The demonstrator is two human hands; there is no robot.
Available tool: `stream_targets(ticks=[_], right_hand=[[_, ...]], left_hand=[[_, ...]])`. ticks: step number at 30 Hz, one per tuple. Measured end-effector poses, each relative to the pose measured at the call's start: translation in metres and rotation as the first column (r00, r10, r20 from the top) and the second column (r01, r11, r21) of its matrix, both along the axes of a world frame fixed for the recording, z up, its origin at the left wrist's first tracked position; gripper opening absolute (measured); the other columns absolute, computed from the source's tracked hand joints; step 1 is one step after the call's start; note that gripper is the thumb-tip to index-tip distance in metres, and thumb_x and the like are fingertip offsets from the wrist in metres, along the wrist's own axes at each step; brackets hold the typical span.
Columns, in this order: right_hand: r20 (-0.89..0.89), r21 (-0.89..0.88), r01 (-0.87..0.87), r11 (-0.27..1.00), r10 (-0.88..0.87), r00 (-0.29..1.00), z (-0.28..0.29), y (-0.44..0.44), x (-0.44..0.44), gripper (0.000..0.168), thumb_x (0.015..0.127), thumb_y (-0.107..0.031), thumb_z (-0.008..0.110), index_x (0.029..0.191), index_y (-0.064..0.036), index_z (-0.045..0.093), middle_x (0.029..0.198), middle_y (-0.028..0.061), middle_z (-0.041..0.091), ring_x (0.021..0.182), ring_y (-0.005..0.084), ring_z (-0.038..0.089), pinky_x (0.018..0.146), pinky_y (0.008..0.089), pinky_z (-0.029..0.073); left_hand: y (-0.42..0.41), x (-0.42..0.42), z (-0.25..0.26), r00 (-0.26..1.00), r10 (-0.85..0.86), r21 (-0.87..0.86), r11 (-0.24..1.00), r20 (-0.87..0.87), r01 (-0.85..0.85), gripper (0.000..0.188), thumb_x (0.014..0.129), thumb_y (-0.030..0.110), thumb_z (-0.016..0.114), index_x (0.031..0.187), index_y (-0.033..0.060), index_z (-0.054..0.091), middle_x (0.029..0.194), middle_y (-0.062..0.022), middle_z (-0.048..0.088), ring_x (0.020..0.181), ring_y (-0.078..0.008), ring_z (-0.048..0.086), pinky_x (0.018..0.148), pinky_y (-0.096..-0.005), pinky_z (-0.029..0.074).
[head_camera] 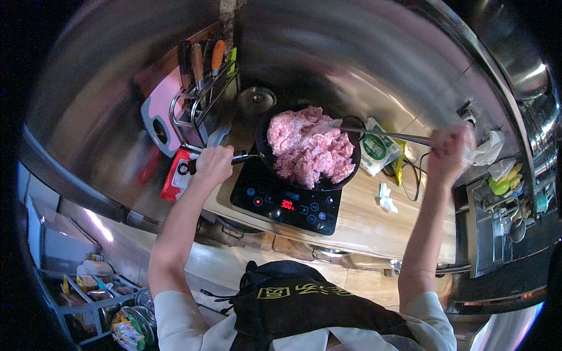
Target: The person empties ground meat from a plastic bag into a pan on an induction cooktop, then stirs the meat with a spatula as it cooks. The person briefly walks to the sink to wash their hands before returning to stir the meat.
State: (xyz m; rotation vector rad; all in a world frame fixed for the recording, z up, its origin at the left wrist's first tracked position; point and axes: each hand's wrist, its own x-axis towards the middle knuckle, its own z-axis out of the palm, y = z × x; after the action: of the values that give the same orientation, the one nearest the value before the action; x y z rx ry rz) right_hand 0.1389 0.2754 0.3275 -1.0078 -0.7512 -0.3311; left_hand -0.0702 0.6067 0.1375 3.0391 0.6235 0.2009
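Note:
My left hand (pixel 214 166) grips the handle of a dark frying pan (pixel 262 137), which sits on a black induction cooktop (pixel 281 219) with a lit red display. Pink minced meat (pixel 307 149) is heaped high in the pan, with no browning that I can make out. My right hand (pixel 452 151), slightly blurred, is shut on the end of a long metal-handled utensil (pixel 395 136). Its working end reaches into the meat from the right and is partly hidden there, so its type is unclear.
A glass lid (pixel 257 100) lies behind the pan. Left of it stand a metal knife rack (pixel 193 109), a pink cutting board (pixel 164 114) and a red packet (pixel 171 184). A white-green bag (pixel 378 149), a yellow packet (pixel 398 164), a crumpled tissue (pixel 387 199) and a cable are on the right. A sink (pixel 480 237) lies further right.

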Motion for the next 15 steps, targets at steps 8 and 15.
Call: stream_targets(ticks=[8,15], right_hand=[[-0.049,-0.344,-0.443,0.828,0.455,0.889,0.015,0.074,0.018,0.027,0.090,-0.021,0.055,0.068,-0.008,0.047,0.053,-0.0020,0.037,0.043,0.0086,0.034,0.041,0.0257,0.028],[-0.163,-0.051,-0.211,0.976,0.201,0.966,-0.019,0.029,0.038,0.021,0.088,-0.020,0.058,0.072,-0.009,0.050,0.055,-0.0020,0.038,0.044,0.0090,0.036,0.042,0.0262,0.032]], left_hand=[[0.002,-0.008,-0.004,1.000,-0.020,0.037,0.999,0.008,0.020,0.018,0.069,0.015,0.067,0.082,0.0034,0.059,0.071,-0.0164,0.064,0.070,-0.0318,0.065,0.064,-0.0412,0.052],[-0.006,-0.008,0.008,0.999,-0.048,0.026,0.999,-0.024,0.048,0.027,0.075,0.028,0.065,0.081,0.0020,0.059,0.072,-0.0156,0.064,0.069,-0.0306,0.065,0.062,-0.0408,0.052]])
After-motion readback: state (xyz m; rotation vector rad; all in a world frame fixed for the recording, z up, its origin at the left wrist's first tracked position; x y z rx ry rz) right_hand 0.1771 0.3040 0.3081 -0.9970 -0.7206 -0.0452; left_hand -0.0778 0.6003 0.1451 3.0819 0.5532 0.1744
